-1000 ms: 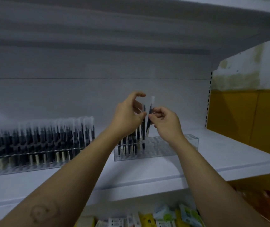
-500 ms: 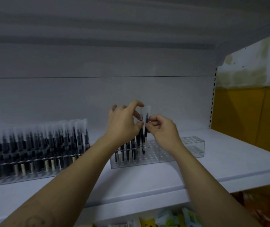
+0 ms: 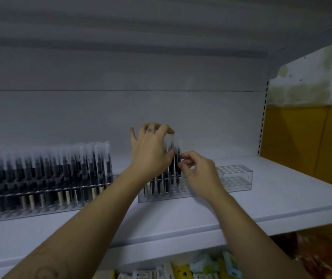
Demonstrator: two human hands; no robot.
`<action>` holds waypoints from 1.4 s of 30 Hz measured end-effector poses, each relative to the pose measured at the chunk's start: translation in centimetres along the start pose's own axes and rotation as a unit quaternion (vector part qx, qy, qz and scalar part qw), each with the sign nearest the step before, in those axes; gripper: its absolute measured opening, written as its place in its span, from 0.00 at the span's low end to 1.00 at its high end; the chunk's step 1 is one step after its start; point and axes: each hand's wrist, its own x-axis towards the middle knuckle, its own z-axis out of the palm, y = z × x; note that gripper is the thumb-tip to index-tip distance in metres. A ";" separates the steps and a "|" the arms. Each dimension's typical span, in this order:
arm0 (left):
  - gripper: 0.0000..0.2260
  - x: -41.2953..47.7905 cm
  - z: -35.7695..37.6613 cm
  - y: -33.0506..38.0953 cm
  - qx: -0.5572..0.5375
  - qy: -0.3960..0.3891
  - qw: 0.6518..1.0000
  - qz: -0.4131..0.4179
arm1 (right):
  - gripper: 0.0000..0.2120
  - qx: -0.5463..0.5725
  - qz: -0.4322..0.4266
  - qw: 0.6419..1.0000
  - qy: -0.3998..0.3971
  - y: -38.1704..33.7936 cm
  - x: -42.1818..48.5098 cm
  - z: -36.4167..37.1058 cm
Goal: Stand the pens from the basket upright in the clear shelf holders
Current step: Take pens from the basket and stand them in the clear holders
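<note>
Steadily now: right hand (image 3: 198, 170) pinches pen (image 3: 178, 169) mid-barrel, left hand (image 3: 151, 152) curled round spare pens (image 3: 170, 147); keep barrel vertical, seat tip in free hole of holder (image 3: 235, 178).

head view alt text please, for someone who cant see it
A left hand and right hand pinch dark pens upright over a partly filled clear holder on a white shelf. A full holder stands further left.
</note>
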 end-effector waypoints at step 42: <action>0.29 -10.3 -7.8 -0.5 0.040 -0.014 0.991 0.130 | 0.29 -0.187 -0.084 0.979 -0.015 -8.5 -8.1 -4.3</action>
